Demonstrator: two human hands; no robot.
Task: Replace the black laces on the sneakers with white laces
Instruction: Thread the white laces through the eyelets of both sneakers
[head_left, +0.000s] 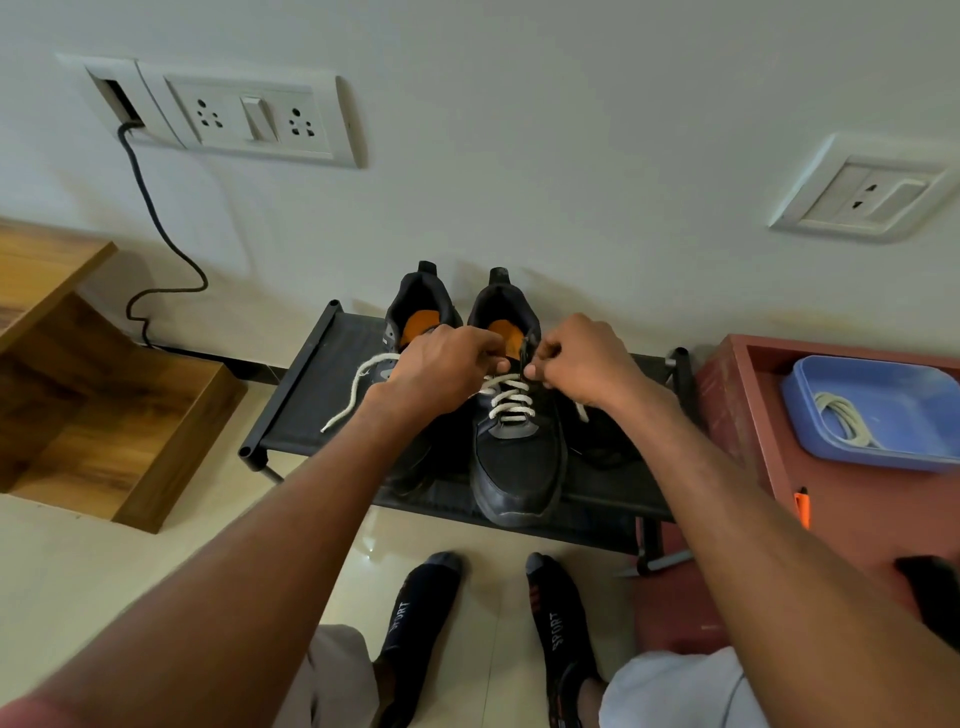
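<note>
2 sneakers on rack, tub to its right.

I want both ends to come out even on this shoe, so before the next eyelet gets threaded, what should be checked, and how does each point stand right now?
1. Lower rows of the white lace crossed on the right sneaker: ok, several crossings show.
2. Left hand holds its lace end: ok, fingers curled at the top row; the free tail trails across the rack.
3. Right hand has a pinch at the top eyelet: ok, though which strand it pinches is hidden.
4. Ends equal in length: cannot tell, the right side is mostly hidden.
5. Left sneaker relaced: cannot tell, its front is covered by the arm.
6. Spare lace ready in the blue tray: ok.
</note>
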